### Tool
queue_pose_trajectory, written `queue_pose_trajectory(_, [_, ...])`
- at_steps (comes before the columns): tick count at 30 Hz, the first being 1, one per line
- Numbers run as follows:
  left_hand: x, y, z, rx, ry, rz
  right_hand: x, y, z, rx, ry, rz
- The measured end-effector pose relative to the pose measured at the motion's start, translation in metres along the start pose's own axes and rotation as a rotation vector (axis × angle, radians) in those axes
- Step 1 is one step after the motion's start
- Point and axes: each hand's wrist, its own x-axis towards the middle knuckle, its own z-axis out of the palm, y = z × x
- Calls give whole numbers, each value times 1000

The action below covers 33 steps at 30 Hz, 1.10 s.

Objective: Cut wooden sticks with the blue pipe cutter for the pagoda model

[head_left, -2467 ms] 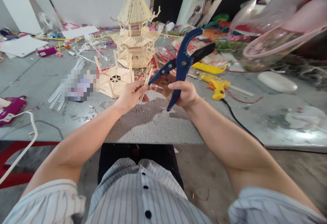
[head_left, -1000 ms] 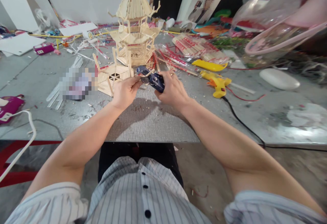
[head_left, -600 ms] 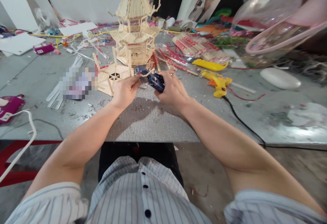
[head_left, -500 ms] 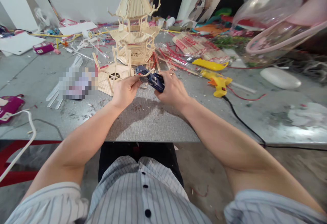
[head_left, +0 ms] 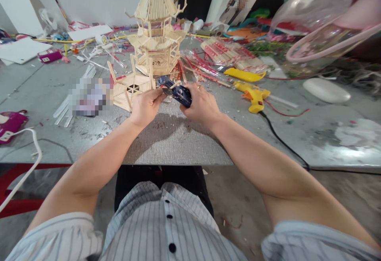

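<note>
My right hand (head_left: 201,104) is wrapped round a dark blue tool (head_left: 178,92) above the table. My left hand (head_left: 147,106) pinches at the tool's near left side, by a small round dark piece (head_left: 168,91); what its fingertips grip is too small to make out. A short light stick lies across the tool. Just behind my left hand sits a low hexagonal stick base (head_left: 122,90) with upright posts. Farther back stands a tiered stick pagoda (head_left: 156,10) with a pointed roof.
A yellow glue gun (head_left: 254,96) with a black cord lies to the right, below a yellow serrated piece (head_left: 244,75). Wrapped stick packs (head_left: 229,52), a white oval object (head_left: 326,91) and clear glue sticks (head_left: 64,112) lie around. A white cable (head_left: 37,145) hangs at the left edge.
</note>
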Motion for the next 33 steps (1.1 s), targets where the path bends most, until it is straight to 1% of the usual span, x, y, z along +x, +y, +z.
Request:
queue_pose_trajectory(3, [0, 0, 0, 9, -5, 5, 0, -2, -2, -23, -22, 15])
queue_pose_trajectory(7, [-1, 0, 1, 16, -4, 1, 0, -6, -7, -80, -77, 79])
queue_pose_trajectory(9, [-1, 0, 1, 12, -2, -7, 0, -5, -8, -91, -84, 92])
queue_pose_trajectory(15, [-1, 1, 1, -12, 4, -13, 2, -2, -5, -91, -38, 48])
queue_pose_trajectory(18, [-1, 3, 0, -6, -1, -20, 2, -3, -6, -128, -52, 61])
queue_pose_trajectory(28, [-1, 4, 1, -21, -13, -42, 4, -3, -10, -188, -109, 32])
queue_pose_trajectory(33, [-1, 5, 0, -40, -17, -59, 3, -3, -9, -147, -83, 50])
